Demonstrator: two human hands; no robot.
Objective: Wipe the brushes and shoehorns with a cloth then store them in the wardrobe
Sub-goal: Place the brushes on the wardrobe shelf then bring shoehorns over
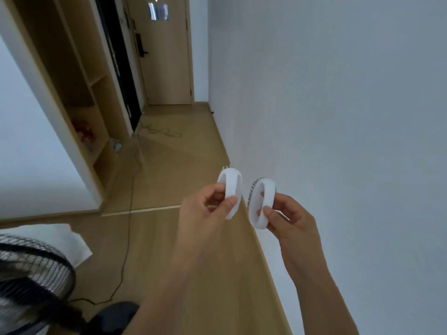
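Above the floor (169, 165) — left hand (205, 209), right hand (287, 218), each grip pinching a white brush (232, 187).

Two round white brushes (231, 189) (262, 204) held upright, side by side, apart.

A pale grey-white wall (338, 93) runs along the right of a narrow hallway with a light wood-look floor (174, 170), ending in a closed tan door (167, 56) with a dark handle. On the left stands an open tan shelving unit (79, 88). A black cable (128, 238) trails across the floor toward a black fan (31, 274) at the lower left, beside a white sheet (72, 240).
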